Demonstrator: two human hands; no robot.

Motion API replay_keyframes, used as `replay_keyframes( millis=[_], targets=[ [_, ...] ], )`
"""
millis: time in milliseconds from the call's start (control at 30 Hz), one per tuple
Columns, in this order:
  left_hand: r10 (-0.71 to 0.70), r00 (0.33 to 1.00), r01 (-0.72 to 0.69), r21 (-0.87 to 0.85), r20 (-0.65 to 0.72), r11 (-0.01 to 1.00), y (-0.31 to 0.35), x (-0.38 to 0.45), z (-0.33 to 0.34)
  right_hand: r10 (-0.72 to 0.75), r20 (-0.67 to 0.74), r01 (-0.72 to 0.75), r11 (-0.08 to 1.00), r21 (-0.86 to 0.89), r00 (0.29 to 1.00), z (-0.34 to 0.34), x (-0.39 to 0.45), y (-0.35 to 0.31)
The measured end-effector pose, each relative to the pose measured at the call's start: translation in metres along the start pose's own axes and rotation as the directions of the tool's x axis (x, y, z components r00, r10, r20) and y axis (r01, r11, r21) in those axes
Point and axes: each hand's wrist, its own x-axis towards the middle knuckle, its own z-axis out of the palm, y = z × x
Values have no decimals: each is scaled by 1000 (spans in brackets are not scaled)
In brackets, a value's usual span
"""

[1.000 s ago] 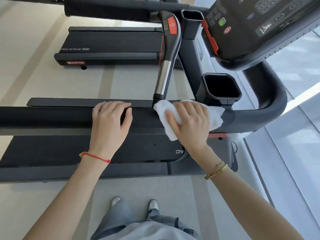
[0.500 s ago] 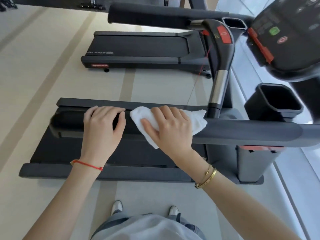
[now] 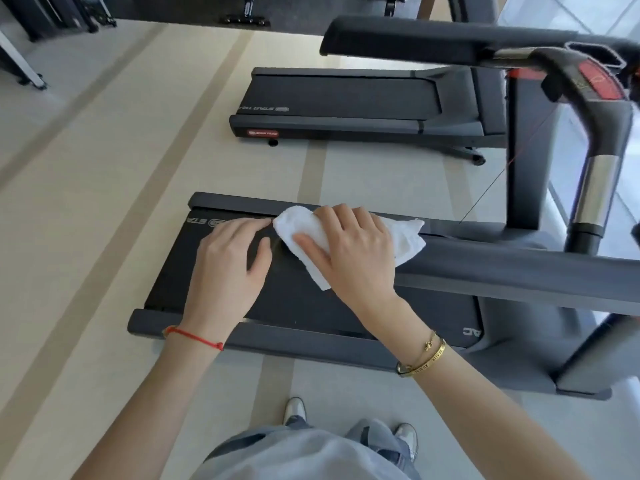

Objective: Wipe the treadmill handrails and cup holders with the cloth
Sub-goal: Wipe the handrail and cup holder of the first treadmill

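Note:
My right hand (image 3: 353, 251) grips a white cloth (image 3: 405, 237) and presses it over the left end of the near treadmill handrail (image 3: 502, 268), a dark padded bar running off to the right. My left hand (image 3: 225, 268) is just left of the cloth, past the rail's end, fingers loosely curved with nothing visible in them. The far handrail (image 3: 415, 39) crosses the top of the view. A blurred cup holder rim (image 3: 595, 55) shows at the top right; the near cup holder is out of view.
Below my hands lies the treadmill deck (image 3: 207, 296). A curved grip with a silver section (image 3: 595, 188) rises at the right. A second treadmill (image 3: 346, 95) stands beyond on the pale floor. My feet are at the bottom.
My right hand slid the cloth leftward along the near handrail to its end. My left hand came off the rail. The view swung left, dropping the console and near cup holder out of frame.

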Motion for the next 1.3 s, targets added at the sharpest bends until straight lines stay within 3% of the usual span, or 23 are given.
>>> replay_keyframes(
  millis=[167,267,500,767,933,1100,1300],
  targets=[
    [-75,997,75,15,-11,997,-36,-18,-32,-108,124,106,994,27,986,0,17,-24],
    [-124,991,125,19,-47,992,-47,-32,-49,-218,118,193,962,191,969,-5,23,-41],
    [-290,944,299,32,-158,954,-51,-85,-78,-458,88,351,778,521,885,-12,6,-92],
    [-554,777,587,27,-299,809,-32,-169,-84,-597,267,276,662,697,757,1,-25,-116],
    [-649,684,692,17,-335,721,-33,-205,-88,-658,329,219,608,763,677,13,-33,-138],
    [-718,573,779,-11,-395,627,-62,-227,-104,-697,386,181,592,786,604,35,-31,-183],
    [-761,474,839,-34,-443,542,-125,-239,-146,-708,392,131,561,817,587,62,-16,-268]
  ],
)
